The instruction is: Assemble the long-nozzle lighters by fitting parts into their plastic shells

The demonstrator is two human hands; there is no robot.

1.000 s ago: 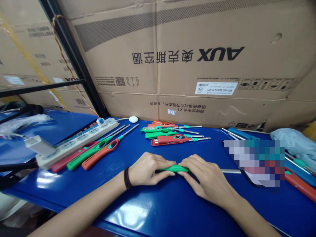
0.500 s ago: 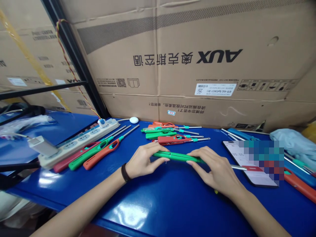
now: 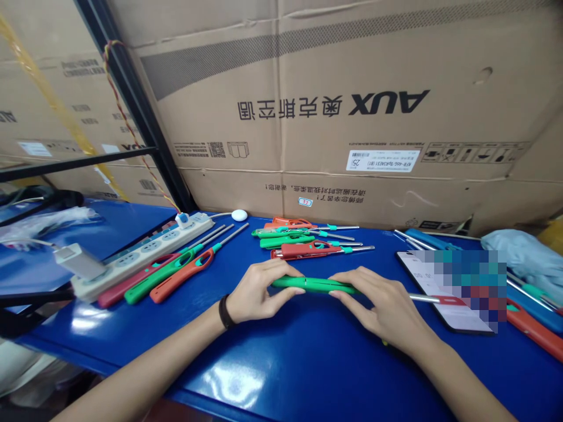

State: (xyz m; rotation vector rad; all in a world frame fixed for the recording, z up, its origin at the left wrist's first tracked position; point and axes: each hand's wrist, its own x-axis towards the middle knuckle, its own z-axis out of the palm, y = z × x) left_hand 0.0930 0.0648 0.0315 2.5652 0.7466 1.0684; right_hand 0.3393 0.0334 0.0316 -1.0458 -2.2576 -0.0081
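A green long-necked lighter is held level above the blue table, its seam facing me. My left hand pinches the left end of the handle between thumb and fingers. Closer to the metal tube, my right hand grips the same lighter, hiding its trigger area. The metal tube sticks out to the right of that hand. Just behind the hands lies a pile of handle lighters with casings in red, green and orange; some look opened up.
Red, green and orange lighters lie beside a white power strip with an adapter. A phone, partly blurred out, and more lighters lie on the right. A cardboard box stands behind the table.
Both hands and the green lighter sit very slightly lower in view. The grip of both hands stays nearly the same, and the lighter's seam faces me a little more.
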